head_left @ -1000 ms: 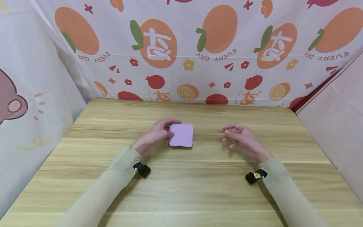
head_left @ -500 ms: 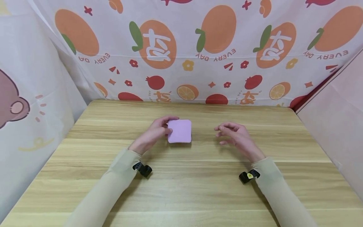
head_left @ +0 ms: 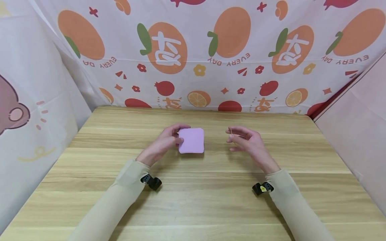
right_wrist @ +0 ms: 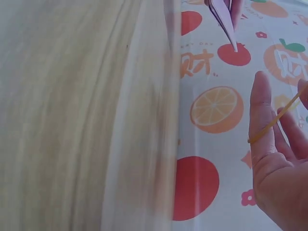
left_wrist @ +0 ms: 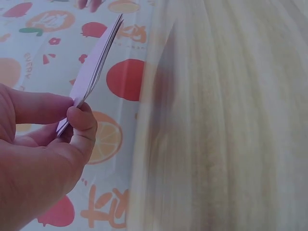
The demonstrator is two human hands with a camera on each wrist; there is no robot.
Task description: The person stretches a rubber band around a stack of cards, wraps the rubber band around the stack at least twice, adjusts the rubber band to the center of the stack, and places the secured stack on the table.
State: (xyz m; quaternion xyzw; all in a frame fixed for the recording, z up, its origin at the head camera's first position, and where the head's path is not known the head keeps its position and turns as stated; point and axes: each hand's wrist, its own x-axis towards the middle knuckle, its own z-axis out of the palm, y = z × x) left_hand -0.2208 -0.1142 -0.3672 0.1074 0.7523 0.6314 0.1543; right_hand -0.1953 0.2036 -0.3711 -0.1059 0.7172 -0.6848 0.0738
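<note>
My left hand (head_left: 164, 142) holds a small stack of purple square cards (head_left: 191, 140) with rounded corners, just above the table. In the left wrist view, thumb and fingers pinch one edge of the card stack (left_wrist: 94, 72), and several thin layers show along its side. To the right, my right hand (head_left: 248, 142) is raised over the table, fingers and thumb spread apart toward the cards. A thin yellow rubber band (right_wrist: 276, 120) is looped round its fingers and stretched across to the thumb, partly cut off by the right wrist view's edge. Hand and cards are apart.
The wooden table (head_left: 193, 201) extends under both forearms. A fruit-print cloth (head_left: 193, 67) hangs behind its far edge, with pale cloths at the left (head_left: 39, 134) and right (head_left: 356, 134). Each wrist wears a small black camera.
My right hand has moved left, closer to the cards, and the rubber band is now spread between its fingers and thumb. The card stack has shifted slightly left and away from me.
</note>
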